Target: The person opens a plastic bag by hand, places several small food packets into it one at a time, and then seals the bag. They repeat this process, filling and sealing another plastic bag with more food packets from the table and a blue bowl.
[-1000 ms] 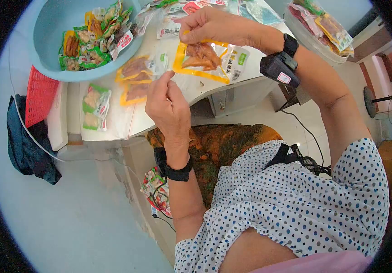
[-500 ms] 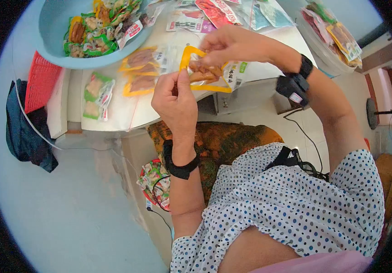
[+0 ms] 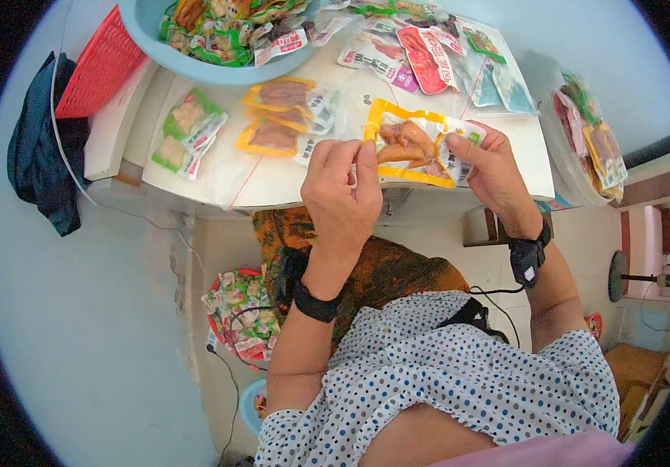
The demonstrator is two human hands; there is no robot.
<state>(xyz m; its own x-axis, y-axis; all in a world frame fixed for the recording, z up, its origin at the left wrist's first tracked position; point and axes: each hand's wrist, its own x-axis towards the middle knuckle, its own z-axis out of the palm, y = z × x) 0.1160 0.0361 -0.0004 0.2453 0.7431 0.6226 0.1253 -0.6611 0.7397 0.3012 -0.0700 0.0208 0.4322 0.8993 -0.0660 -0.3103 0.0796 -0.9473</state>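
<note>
A yellow-edged snack packet [image 3: 415, 144] with brown meat inside is held up over the white table's [image 3: 273, 183] near edge. My left hand [image 3: 343, 194] pinches its left end and my right hand [image 3: 491, 171] grips its right end. Both wrists wear black bands. Just left of the packet, two more yellow packets [image 3: 280, 117] lie on the table under a clear bag.
A blue basin [image 3: 218, 39] full of snack packets sits at the table's far left, green packets [image 3: 187, 128] below it. Red and blue packets [image 3: 428, 58] lie at the back. A red basket [image 3: 98, 70] and dark cloth [image 3: 35, 148] are left; a packet-filled tub [image 3: 588, 140] right.
Both hands have swung the yellow packet from upright to flat, now held at both ends. The view has shifted, so the table and basin appear farther right and higher.
</note>
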